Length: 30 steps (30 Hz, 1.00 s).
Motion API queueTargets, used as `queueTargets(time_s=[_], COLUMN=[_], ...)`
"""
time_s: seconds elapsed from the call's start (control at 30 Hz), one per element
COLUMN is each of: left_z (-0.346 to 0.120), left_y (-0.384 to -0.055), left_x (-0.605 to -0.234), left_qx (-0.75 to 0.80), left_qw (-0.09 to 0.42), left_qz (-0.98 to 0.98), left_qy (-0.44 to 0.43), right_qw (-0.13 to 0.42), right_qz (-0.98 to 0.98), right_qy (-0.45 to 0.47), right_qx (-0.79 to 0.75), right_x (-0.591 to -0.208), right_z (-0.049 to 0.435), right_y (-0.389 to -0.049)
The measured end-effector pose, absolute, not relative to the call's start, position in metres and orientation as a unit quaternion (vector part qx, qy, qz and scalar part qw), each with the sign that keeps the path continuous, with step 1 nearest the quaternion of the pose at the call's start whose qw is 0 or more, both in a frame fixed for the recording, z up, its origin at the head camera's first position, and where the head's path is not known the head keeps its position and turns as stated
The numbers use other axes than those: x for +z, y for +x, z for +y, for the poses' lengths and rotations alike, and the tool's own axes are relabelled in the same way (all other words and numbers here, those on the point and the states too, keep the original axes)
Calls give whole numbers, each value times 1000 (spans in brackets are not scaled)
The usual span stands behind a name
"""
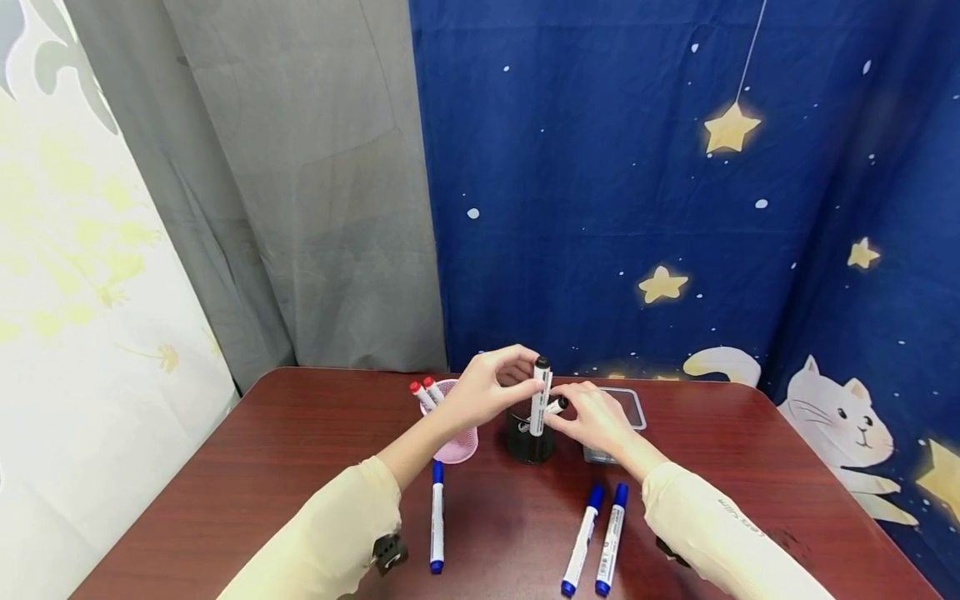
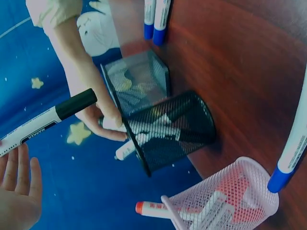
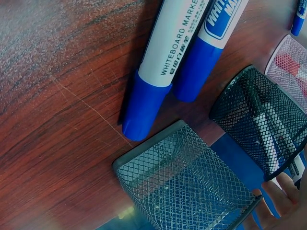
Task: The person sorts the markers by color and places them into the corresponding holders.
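Note:
My left hand point(image 1: 486, 388) holds a black-capped whiteboard marker point(image 1: 539, 407) upright over the black mesh pen cup point(image 1: 529, 452), its cap at the top. In the left wrist view the same marker point(image 2: 41, 122) lies across the fingers. At the cup's right side, my right hand point(image 1: 596, 417) grips the rim with thumb and fingers. Another black-capped marker point(image 1: 558, 405) leans out of the cup between them. Through the mesh, more than one white marker point(image 3: 266, 139) shows inside. Part of the cup is hidden behind my left hand's marker.
A pink mesh cup point(image 1: 459, 448) with red-capped markers stands left of the black one. On the right is a rectangular mesh holder point(image 1: 636, 408). Blue-capped markers lie on the table, one at left point(image 1: 437, 521) and two at right, including this one point(image 1: 612, 542). Curtains hang behind.

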<state>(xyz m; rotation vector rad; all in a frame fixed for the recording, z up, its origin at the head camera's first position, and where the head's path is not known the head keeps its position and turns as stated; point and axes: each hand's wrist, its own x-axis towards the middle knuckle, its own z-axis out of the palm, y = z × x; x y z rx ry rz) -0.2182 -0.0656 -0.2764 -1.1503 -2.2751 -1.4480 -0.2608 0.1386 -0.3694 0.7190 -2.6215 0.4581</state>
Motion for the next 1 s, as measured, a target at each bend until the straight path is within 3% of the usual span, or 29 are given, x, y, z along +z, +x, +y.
queueTargets(time_s=[1.0], left_z=[-69], left_y=[-263], left_x=[-281], left_qx=[-475], left_qw=[147], left_qz=[-806], left_qy=[-321], right_qw=[187], right_qz=[-934], right_qy=[254], right_qx=[167], right_x=[-369], right_z=[138], right_y=[-260])
